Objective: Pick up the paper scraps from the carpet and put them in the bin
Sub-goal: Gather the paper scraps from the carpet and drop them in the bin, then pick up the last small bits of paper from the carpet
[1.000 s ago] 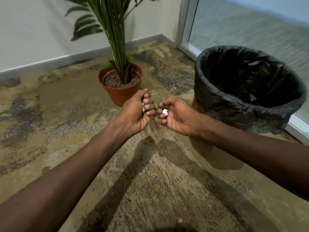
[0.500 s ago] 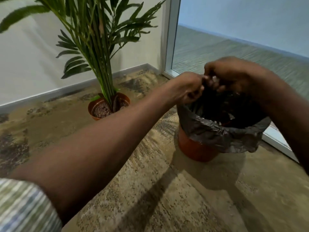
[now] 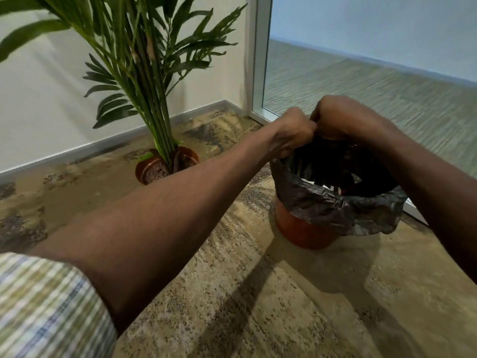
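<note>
The bin point(image 3: 302, 229) is an orange tub lined with a black bag point(image 3: 325, 206). It stands on the patterned carpet point(image 3: 258, 306) at the right. My left hand point(image 3: 291, 133) and my right hand point(image 3: 346, 117) hang side by side over the bin's far rim. Both are curled into fists with the knuckles touching. The fingers point down and hide whatever they enclose; no paper scrap shows in either hand. A pale patch point(image 3: 320, 184) shows inside the bag, and I cannot tell what it is.
A potted palm point(image 3: 157, 171) in a brown pot stands left of the bin, close to my left forearm. A white wall with a grey skirting runs behind it. A glass panel point(image 3: 361, 81) in a white frame stands right behind the bin.
Both hands rose from low in front of the bin, each pinching a white scrap, to above the bin's opening. In the last half second they stayed there, still closed.
</note>
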{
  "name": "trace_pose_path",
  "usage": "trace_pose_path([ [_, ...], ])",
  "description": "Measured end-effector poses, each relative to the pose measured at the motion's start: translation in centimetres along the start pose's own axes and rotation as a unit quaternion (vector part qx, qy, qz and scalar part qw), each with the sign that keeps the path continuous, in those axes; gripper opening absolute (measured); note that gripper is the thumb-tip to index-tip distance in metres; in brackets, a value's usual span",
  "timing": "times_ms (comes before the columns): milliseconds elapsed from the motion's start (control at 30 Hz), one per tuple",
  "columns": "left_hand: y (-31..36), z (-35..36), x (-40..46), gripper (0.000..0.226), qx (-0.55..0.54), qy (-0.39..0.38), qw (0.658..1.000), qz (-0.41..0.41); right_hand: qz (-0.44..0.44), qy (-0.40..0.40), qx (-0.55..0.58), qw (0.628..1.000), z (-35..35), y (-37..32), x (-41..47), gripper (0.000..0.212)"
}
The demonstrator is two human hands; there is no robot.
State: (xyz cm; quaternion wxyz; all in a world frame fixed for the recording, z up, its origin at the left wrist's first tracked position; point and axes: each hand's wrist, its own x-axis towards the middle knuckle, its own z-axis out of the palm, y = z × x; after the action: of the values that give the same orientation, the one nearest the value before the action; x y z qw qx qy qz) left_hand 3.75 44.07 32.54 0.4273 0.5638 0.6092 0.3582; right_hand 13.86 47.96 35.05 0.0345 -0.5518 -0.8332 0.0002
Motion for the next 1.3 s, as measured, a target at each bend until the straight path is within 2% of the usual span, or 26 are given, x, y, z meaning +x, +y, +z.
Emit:
trace_pose_path([
  [100,-0.6,-1.4,-1.1,0.026,-0.185,0.083,0.979,0.025,-0.018,0.041,0.050,0.998,-1.1,-2.1,0.4,0.035],
  [167,-1.8,-3.0,-2.0,0.036,-0.295,0.127,0.946,0.032,-0.032,0.073,0.127,0.989,-1.7,-4.4,0.3,0.041],
  [233,-4.3,-4.9,-2.8,0.033,-0.359,0.182,0.915,0.033,-0.053,0.093,0.201,0.974,-1.2,-7.5,0.0,0.045],
  [300,-7.6,-7.0,-4.1,0.022,-0.406,0.254,0.878,0.002,-0.087,0.069,0.259,0.959,0.5,-11.2,-0.3,0.033],
  [367,-11.5,-9.4,-5.0,0.021,-0.424,0.321,0.846,-0.043,-0.109,0.006,0.300,0.948,3.3,-14.8,-0.3,0.019],
  [433,-15.1,-11.8,-6.0,0.028,-0.399,0.354,0.843,-0.070,-0.108,-0.047,0.309,0.944,6.4,-17.8,0.1,0.023],
  [533,-19.9,-15.4,-7.2,0.027,-0.292,0.381,0.870,-0.109,-0.110,-0.072,0.302,0.944,11.0,-20.8,1.5,0.019],
  [600,-22.4,-17.6,-7.3,0.029,-0.283,0.432,0.847,-0.125,-0.100,-0.097,0.331,0.933,13.3,-22.3,3.0,0.027],
  [667,-24.0,-19.2,-7.1,0.031,-0.271,0.473,0.825,-0.149,-0.054,-0.105,0.327,0.938,15.2,-23.3,4.6,0.031],
  [700,-24.6,-19.8,-6.9,0.031,-0.245,0.481,0.826,-0.162,-0.025,-0.106,0.330,0.938,16.0,-23.7,5.4,0.034],
  [767,-26.4,-21.2,-6.3,0.037,-0.167,0.469,0.847,-0.187,0.021,-0.128,0.335,0.933,17.8,-24.7,7.2,0.056],
  [833,-28.1,-22.2,-5.5,0.052,-0.131,0.422,0.871,-0.215,0.037,-0.143,0.319,0.936,19.6,-25.4,8.9,0.079],
  [900,-29.0,-22.9,-4.5,0.057,-0.130,0.392,0.870,-0.269,0.053,-0.137,0.312,0.939,21.2,-25.9,10.3,0.085],
  [1000,-30.3,-23.6,-2.8,0.048,-0.127,0.359,0.881,-0.280,0.058,-0.109,0.289,0.949,23.4,-26.2,12.3,0.079],
  [1133,-31.8,-24.5,-1.4,0.021,-0.101,0.301,0.918,-0.239,0.053,-0.067,0.337,0.938,25.4,-25.2,14.1,0.053],
  [1200,-32.7,-24.8,-1.0,0.024,-0.045,0.328,0.917,-0.222,0.024,-0.051,0.356,0.933,26.0,-24.7,14.5,0.047],
  [1300,-33.6,-24.3,-0.9,0.039,0.044,0.358,0.917,-0.170,-0.030,-0.034,0.359,0.932,26.6,-24.2,14.8,0.050],
])
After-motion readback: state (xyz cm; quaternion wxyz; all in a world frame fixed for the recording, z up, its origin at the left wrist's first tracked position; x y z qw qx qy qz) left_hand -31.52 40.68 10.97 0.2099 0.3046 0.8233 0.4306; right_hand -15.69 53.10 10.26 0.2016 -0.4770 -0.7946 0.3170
